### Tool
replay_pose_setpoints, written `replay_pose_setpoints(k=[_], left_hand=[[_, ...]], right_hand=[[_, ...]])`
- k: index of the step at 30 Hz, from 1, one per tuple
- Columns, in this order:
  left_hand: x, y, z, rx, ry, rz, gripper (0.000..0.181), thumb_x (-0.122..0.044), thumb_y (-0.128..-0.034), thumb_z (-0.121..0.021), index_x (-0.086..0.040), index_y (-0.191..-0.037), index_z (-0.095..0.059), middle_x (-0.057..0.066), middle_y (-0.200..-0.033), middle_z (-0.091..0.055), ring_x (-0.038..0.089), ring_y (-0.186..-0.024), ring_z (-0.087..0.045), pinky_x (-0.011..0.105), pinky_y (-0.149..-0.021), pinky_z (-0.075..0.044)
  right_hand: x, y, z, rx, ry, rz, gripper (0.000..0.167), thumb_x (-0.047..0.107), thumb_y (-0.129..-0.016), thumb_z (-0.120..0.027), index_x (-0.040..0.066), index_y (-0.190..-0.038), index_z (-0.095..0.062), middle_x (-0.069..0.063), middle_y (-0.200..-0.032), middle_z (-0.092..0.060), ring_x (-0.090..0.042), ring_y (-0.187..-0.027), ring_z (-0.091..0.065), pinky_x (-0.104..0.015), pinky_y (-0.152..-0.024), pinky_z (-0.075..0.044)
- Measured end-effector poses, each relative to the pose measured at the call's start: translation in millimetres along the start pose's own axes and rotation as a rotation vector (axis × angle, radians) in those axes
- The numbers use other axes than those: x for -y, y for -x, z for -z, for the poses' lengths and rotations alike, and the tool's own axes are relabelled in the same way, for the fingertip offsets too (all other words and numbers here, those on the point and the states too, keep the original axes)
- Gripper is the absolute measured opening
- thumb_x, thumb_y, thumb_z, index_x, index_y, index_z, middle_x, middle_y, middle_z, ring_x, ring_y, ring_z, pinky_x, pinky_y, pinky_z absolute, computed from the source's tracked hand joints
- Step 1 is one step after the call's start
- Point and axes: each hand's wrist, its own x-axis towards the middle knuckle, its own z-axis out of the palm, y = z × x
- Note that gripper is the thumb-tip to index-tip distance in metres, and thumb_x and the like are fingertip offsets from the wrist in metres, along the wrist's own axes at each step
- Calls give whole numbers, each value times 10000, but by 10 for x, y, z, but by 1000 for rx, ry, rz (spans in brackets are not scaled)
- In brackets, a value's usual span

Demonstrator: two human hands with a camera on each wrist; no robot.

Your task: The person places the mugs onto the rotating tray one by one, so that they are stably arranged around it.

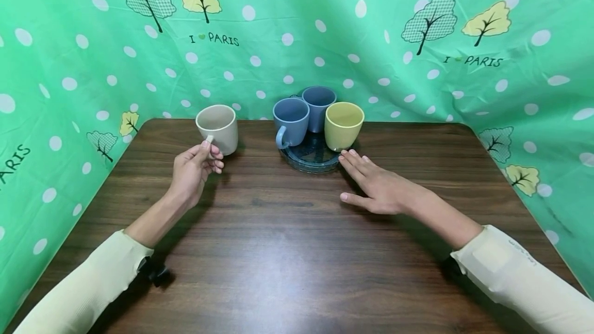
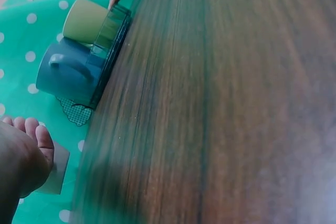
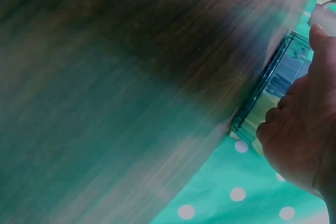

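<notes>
A cream mug (image 1: 225, 135) is pinched by its handle in my left hand (image 1: 192, 171), left of the tray; the left wrist view shows part of that mug (image 2: 59, 169) behind the hand. My right hand (image 1: 378, 187) lies with fingers extended at the right front rim of a round, dark clear tray (image 1: 313, 166), fingertips by the base of a yellow mug (image 1: 344, 128). Also on the tray are a blue mug (image 1: 292, 122) with its handle toward the front left and a second blue mug (image 1: 319, 104) behind it.
The brown wooden table (image 1: 278, 241) stretches toward me in front of the tray. A green dotted curtain (image 1: 260, 55) hangs right behind the table's back edge and down both sides. A small black device (image 1: 160, 274) sits at the left wrist.
</notes>
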Motion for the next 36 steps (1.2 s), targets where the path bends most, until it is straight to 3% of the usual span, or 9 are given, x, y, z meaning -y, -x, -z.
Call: replay_pose_setpoints(k=[22, 31, 36], left_hand=[[-61, 237, -72, 51, -23, 11, 343, -256, -1205, -563, -110, -956, -749, -8, -901, -760, 103, -776, -731, 224, -741, -641], [-77, 271, -112, 68, -15, -15, 351, -250, -1207, -557, -116, -950, -755, -11, -893, -764, 98, -770, -737, 224, -740, -649], [-80, 271, -113, 72, -14, -21, 352, -240, -1207, -556, -118, -943, -755, -11, -888, -763, 97, -762, -738, 225, -735, -651]], right_hand=[[19, 4, -31, 13, 33, -19, 1072, 684, -1122, -566, 48, -1814, -50, -198, -1914, 12, -420, -1788, -11, -655, -1444, -157], [-16, 0, -65, -24, 18, -2, 949, 592, -1171, -532, 58, -1816, -84, -203, -1911, -43, -410, -1789, -40, -642, -1441, -187], [-25, -4, -53, -94, 62, 21, 806, 462, -1195, -553, 37, -1795, -224, -200, -1889, -201, -395, -1775, -174, -617, -1432, -251]])
